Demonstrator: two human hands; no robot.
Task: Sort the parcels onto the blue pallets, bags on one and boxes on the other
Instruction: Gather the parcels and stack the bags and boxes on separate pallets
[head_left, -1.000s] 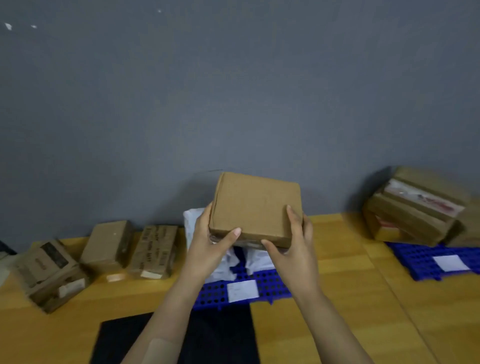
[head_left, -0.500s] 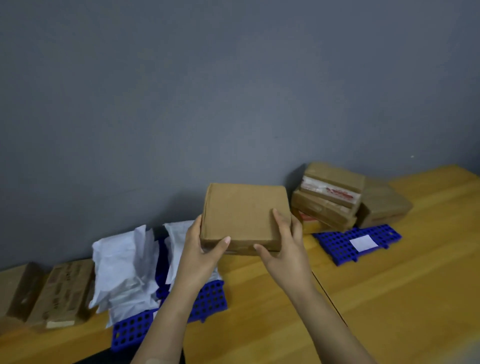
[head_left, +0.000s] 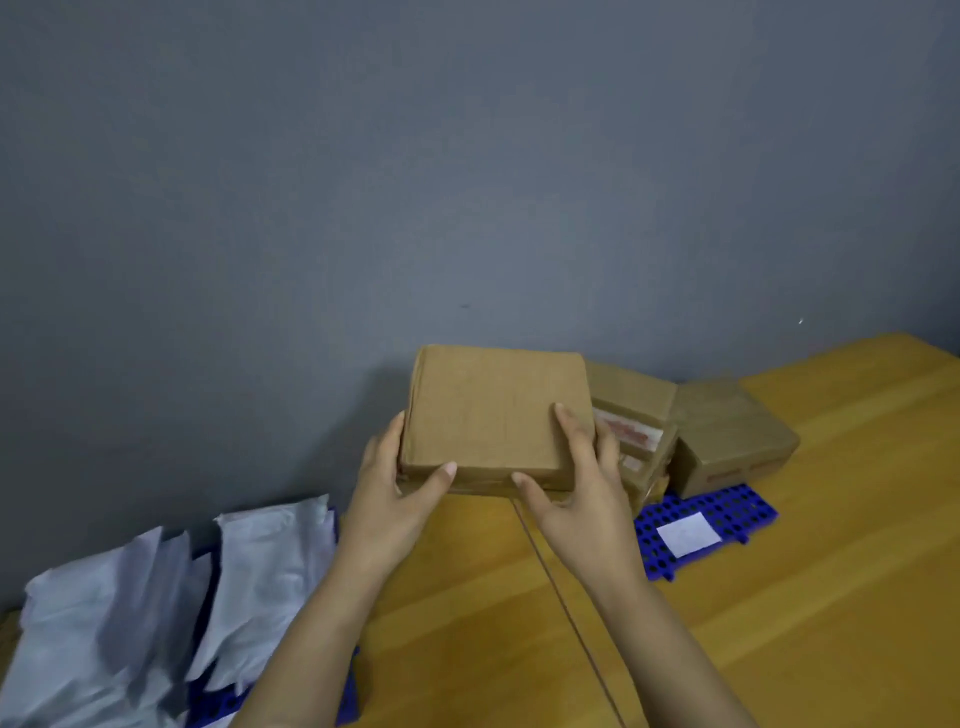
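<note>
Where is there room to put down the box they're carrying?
Bare: the front strip of the right pallet, between the stacked boxes and the wooden surface, carrying only a white label; also the wood between both pallets. Crowded: that pallet's back, and the left pallet under white bags.

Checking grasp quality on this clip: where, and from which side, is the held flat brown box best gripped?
At its near corners, one hand from each side: the left hand wraps the left edge, the right hand the right, thumbs on the near face. The box is wide and flat, so opposed grips should keep it from tipping.
</note>
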